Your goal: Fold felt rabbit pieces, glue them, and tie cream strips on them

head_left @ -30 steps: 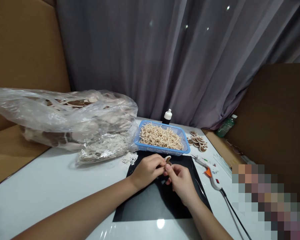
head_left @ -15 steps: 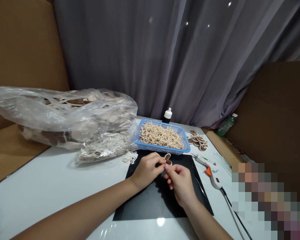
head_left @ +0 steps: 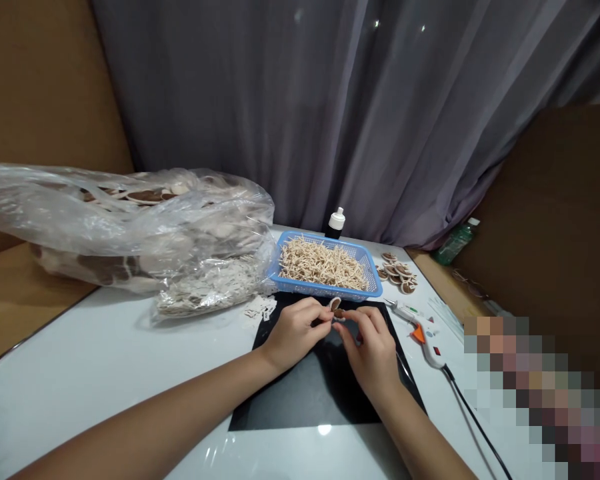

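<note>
Above the black mat (head_left: 305,400), both hands meet at a small brown piece with a pale rim (head_left: 335,305). My left hand (head_left: 299,331) pinches its left side between thumb and fingers. From the right, my right hand (head_left: 371,348) holds its lower part, with the index fingertip on the brown surface and the thumb just below. Part of the piece is hidden by the fingertips. Just behind the hands is a blue basket (head_left: 325,292) of thin beige sticks (head_left: 323,265).
Plastic bags (head_left: 205,220) of pieces lie on the left, beside small white scraps (head_left: 261,309). On the right are a glue gun (head_left: 429,347) with its cord, a pile of brown pieces (head_left: 399,272) and a green bottle (head_left: 457,241). A white-capped bottle (head_left: 336,223) stands behind the basket.
My right hand has shifted slightly right, its index finger now reaching over the piece, which has tilted. The whole view has moved a little. My left hand keeps its pinch.
</note>
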### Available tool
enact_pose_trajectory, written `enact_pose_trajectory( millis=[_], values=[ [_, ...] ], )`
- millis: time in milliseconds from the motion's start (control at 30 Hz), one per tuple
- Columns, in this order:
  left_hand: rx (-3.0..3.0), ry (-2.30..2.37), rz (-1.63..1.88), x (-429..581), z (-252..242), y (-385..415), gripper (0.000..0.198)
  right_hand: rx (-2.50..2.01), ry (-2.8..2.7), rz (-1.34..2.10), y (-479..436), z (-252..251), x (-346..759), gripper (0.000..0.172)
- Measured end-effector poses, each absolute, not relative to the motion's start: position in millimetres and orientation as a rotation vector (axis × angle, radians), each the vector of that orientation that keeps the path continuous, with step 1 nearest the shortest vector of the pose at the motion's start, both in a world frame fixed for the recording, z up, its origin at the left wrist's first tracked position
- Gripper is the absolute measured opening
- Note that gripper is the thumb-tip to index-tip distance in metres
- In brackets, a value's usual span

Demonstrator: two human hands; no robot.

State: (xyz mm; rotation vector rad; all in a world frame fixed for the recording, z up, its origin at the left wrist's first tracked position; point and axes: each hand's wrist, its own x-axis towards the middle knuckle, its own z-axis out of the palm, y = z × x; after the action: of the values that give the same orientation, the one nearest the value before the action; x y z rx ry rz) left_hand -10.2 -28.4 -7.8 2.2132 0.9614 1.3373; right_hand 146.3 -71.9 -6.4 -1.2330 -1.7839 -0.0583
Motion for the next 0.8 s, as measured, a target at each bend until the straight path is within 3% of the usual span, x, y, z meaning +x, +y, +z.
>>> enact_pose_trajectory(
  millis=[333, 567, 800],
  values=[
    [2.23, 0.983, 1.368, -4, -10, -29, 0.01, -1.318, -1.902, -0.186, -71, -9, 139, 0.017],
    [1.836, 1.156, 1.213, 1, -10, -27, 0.006, -1.342, -1.936, -0.051, -67, -14, 137, 0.015],
    [1.614, 1.147, 1.131, 1, -11, -24, 0.007, -1.235, -1.696, 0.293, -65, -13, 134, 0.015]
  ],
)
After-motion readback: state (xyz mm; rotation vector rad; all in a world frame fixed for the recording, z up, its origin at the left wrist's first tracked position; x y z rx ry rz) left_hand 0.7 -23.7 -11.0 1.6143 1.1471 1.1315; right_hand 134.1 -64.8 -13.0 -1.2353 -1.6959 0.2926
